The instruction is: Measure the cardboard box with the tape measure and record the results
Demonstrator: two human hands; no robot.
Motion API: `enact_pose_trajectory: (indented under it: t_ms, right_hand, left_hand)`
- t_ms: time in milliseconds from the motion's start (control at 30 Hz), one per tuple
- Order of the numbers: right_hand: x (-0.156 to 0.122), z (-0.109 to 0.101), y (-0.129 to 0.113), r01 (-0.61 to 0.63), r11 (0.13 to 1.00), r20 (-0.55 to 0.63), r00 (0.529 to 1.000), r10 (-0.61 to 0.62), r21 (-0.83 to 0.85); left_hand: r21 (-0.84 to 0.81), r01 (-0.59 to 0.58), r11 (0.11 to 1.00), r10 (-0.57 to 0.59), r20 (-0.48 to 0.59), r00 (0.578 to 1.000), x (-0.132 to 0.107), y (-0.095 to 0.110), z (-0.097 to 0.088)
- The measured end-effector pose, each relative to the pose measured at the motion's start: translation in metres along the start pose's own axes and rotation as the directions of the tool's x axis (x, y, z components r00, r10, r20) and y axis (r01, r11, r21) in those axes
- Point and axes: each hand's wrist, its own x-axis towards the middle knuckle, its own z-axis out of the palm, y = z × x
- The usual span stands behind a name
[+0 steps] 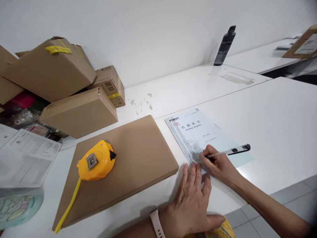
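- Nearest you, a yellow patterned cloth is showing below your left hand, and a pale pink band is circling that wrist.
- Your left hand is spreading its fingers palm down, gripping nothing, its fingertips resting at the lower edge of the report.
- To your far left, a pale teal container is standing partly out of view.
- Your right hand is gripping a black-and-clear pen between thumb and fingers, the tip pointing down at the report's lower part.
- The "Testing Report" is lying on the white table beneath your right hand, just right of the cardboard.
- To your left, a flat piece of brown cardboard is bearing a yellow tape measure, whose yellow blade is reaching toward the cardboard's near left corner.
- Beyond the teal container, printed sheets are lying at the left.
- Farther back, brown cardboard boxes are piling up at the left, some carrying yellow tape.
- Near the white wall, a dark bottle is standing upright.
- At the far right, a brown box with a white label is sitting partly in view.
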Motion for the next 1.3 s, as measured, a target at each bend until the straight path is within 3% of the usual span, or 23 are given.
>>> enact_pose_trajectory:
  t_ms: [1300]
  right_hand:
    - [0.0005,-0.0012,-0.0038,-0.041,0.998,-0.037,0.999,0.040,-0.037]
  left_hand:
    - [0.030,0.003,1.000,-0.003,-0.011,1.000,0.0005,-0.0002,0.0026]
